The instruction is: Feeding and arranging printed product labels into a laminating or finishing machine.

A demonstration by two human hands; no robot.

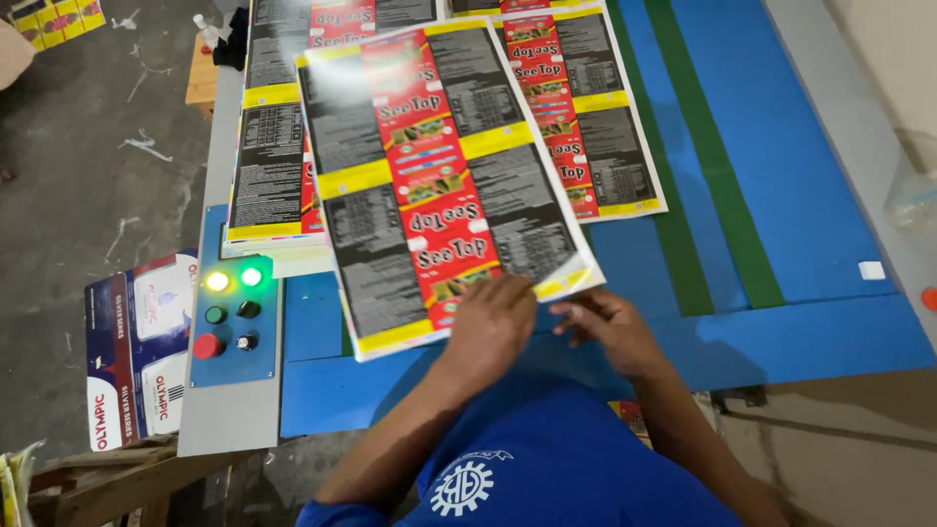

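A large glossy printed sheet in red, yellow and black lies at a slant on the blue machine table. My left hand rests flat on the sheet's near edge, fingers spread over the print. My right hand sits just right of it, its fingertips pinching the sheet's near right corner. A second printed sheet lies farther back on the right. A stack of the same sheets stands at the left.
A blue control panel at the table's left edge carries two lit lamps, dark knobs and a red button. Green stripes run along the table. A printed carton lies on the grey floor at the left, wooden pieces below it.
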